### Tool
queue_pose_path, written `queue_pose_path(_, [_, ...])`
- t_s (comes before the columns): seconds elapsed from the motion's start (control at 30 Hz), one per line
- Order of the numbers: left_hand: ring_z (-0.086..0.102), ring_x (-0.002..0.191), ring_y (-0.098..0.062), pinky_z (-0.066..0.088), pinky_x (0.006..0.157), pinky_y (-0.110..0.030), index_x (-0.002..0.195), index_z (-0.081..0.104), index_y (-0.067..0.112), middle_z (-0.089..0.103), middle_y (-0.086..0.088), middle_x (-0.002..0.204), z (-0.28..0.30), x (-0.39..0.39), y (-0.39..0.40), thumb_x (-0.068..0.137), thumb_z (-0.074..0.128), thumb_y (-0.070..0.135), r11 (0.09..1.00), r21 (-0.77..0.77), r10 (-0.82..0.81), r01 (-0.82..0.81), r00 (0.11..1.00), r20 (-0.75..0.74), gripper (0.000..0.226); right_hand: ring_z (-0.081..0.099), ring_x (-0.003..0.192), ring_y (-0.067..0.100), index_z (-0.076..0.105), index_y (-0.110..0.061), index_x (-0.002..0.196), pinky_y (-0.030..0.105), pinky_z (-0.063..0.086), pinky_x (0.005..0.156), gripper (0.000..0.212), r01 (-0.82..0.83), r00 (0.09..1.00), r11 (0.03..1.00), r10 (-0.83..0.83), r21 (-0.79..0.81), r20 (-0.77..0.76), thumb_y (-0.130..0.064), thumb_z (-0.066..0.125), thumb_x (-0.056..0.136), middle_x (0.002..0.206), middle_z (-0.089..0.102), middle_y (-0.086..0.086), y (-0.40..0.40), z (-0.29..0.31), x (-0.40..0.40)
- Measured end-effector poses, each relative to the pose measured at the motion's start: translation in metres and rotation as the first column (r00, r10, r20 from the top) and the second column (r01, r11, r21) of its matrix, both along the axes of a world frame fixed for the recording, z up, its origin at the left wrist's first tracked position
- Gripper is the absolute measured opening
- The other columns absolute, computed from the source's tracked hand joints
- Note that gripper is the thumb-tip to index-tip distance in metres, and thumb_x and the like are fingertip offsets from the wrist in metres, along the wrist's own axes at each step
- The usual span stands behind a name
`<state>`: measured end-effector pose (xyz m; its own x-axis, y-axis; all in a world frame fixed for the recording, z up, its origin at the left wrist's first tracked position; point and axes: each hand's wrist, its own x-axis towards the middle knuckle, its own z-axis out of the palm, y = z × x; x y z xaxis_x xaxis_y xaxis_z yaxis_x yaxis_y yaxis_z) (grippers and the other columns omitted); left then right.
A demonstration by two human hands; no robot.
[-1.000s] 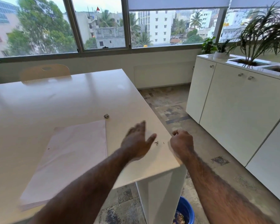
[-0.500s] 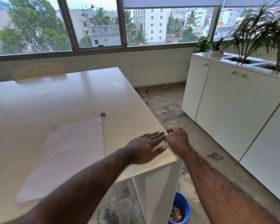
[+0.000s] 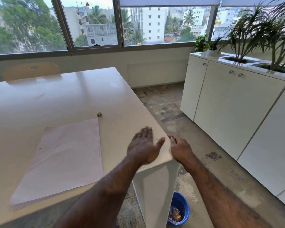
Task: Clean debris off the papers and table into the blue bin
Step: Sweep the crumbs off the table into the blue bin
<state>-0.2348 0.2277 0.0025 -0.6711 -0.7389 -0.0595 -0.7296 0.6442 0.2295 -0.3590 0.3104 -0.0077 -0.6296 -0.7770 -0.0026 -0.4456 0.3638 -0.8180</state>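
Debris (image 3: 157,139), a few tiny specks, lay just right of centre between our flat, open left hand (image 3: 143,148) and our cupped right hand (image 3: 179,149) at the table (image 3: 72,102) edge; whether the right held any, we couldn't tell. We judged it light and loose, better swept than pinched, with no readable long axis. A larger crumpled bit (image 3: 99,114) sat above the papers (image 3: 64,155); the blue bin (image 3: 179,201) stood lower right.

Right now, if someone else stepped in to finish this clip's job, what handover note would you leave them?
Left hand: open, flat on the table near its right edge, sweeping posture.
Right hand: cupped just off that edge; what it holds cannot be seen.
Blue bin: on the floor below the table corner, already holding scraps.
Papers: stacked on the table, one small speck left on them.
Left to do: tiny specks by the left thumb, the crumpled bit beyond the papers' far corner, then empty the right hand into the bin.
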Motion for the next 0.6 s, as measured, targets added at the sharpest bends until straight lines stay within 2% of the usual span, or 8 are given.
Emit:
queue_pose_path(0.07, [0.008, 0.149, -0.010, 0.007, 0.120, -0.029, 0.156, 0.007, 0.019, 0.009, 0.001, 0.163, 0.003, -0.008, 0.003, 0.095, 0.013, 0.066, 0.989, 0.070, -0.121, 0.130, 0.985, -0.121, 0.077, 0.055, 0.095, 0.015, 0.060, -0.021, 0.121, 0.024, 0.040, 0.079, 0.030, -0.018, 0.999, 0.999, 0.019, -0.027, 0.049, -0.022, 0.038, 0.101, 0.111, 0.063, 0.001, 0.004, -0.002, 0.001])
queue_pose_path(0.1, [0.017, 0.147, -0.010, 0.013, 0.119, -0.028, 0.155, 0.016, 0.022, 0.019, 0.001, 0.161, 0.006, -0.006, -0.001, 0.097, 0.020, 0.062, 0.981, 0.122, -0.121, 0.151, 0.967, -0.226, 0.070, 0.056, 0.096, 0.015, 0.059, -0.022, 0.122, 0.026, 0.042, 0.081, 0.030, -0.028, 0.997, 0.999, 0.030, -0.039, 0.074, -0.023, 0.038, 0.102, 0.111, 0.063, -0.001, 0.005, -0.004, 0.002])
queue_pose_path(0.17, [0.024, 0.145, -0.012, 0.018, 0.118, -0.027, 0.153, 0.027, 0.024, 0.028, 0.001, 0.158, 0.009, 0.002, -0.021, 0.100, 0.027, 0.055, 0.991, 0.121, -0.009, 0.059, 0.925, -0.379, 0.061, 0.057, 0.101, 0.016, 0.056, -0.025, 0.125, 0.031, 0.047, 0.088, 0.031, -0.057, 0.994, 0.997, 0.061, -0.045, 0.096, -0.026, 0.036, 0.102, 0.116, 0.063, 0.000, 0.006, -0.007, 0.002])
queue_pose_path(0.23, [0.014, 0.148, -0.010, 0.010, 0.120, -0.028, 0.154, 0.022, 0.021, 0.019, 0.003, 0.161, 0.009, 0.006, -0.045, 0.099, 0.016, 0.058, 1.000, 0.017, 0.028, -0.024, 0.963, -0.269, 0.067, 0.054, 0.110, 0.017, 0.051, -0.023, 0.133, 0.031, 0.042, 0.095, 0.035, -0.097, 0.992, 0.995, 0.098, -0.017, 0.082, -0.027, 0.033, 0.103, 0.126, 0.059, 0.002, 0.007, -0.008, 0.001])
queue_pose_path(0.3, [0.003, 0.148, -0.006, 0.004, 0.120, -0.029, 0.155, 0.013, 0.025, 0.007, 0.008, 0.162, 0.010, 0.004, -0.057, 0.097, 0.004, 0.061, 0.996, -0.003, -0.091, 0.091, 0.995, -0.045, 0.069, 0.049, 0.117, 0.019, 0.046, -0.018, 0.138, 0.026, 0.035, 0.098, 0.039, -0.138, 0.990, 0.990, 0.137, 0.034, 0.039, -0.027, 0.030, 0.104, 0.134, 0.054, 0.005, 0.006, -0.007, 0.001])
queue_pose_path(0.37, [-0.004, 0.146, -0.001, 0.000, 0.119, -0.028, 0.154, 0.006, 0.031, 0.001, 0.013, 0.161, 0.010, -0.006, -0.052, 0.097, 0.000, 0.058, 0.969, -0.009, -0.245, 0.246, 0.968, 0.056, 0.063, 0.046, 0.126, 0.022, 0.044, -0.016, 0.142, 0.027, 0.032, 0.104, 0.043, -0.166, 0.986, 0.982, 0.167, 0.084, -0.005, -0.029, 0.027, 0.104, 0.141, 0.051, 0.006, 0.007, -0.005, -0.004])
queue_pose_path(0.5, [-0.003, 0.142, 0.007, 0.000, 0.116, -0.023, 0.151, 0.012, 0.040, 0.005, 0.026, 0.156, 0.011, 0.005, -0.035, 0.100, 0.005, 0.054, 0.922, 0.037, -0.387, 0.386, 0.922, 0.004, 0.053, 0.041, 0.134, 0.023, 0.041, -0.012, 0.143, 0.029, 0.023, 0.111, 0.047, -0.201, 0.977, 0.970, 0.209, 0.138, -0.040, -0.030, 0.023, 0.105, 0.147, 0.045, 0.008, 0.007, -0.005, -0.006])
queue_pose_path(0.6, [0.012, 0.143, 0.005, 0.012, 0.119, -0.030, 0.148, 0.028, 0.040, 0.020, 0.021, 0.157, 0.014, 0.029, -0.020, 0.100, 0.017, 0.055, 0.920, 0.212, -0.277, 0.329, 0.930, -0.240, 0.051, 0.048, 0.127, 0.026, 0.047, -0.008, 0.138, 0.032, 0.034, 0.107, 0.045, -0.198, 0.979, 0.974, 0.202, 0.113, -0.027, -0.030, 0.025, 0.104, 0.140, 0.051, 0.012, 0.008, -0.005, -0.007])
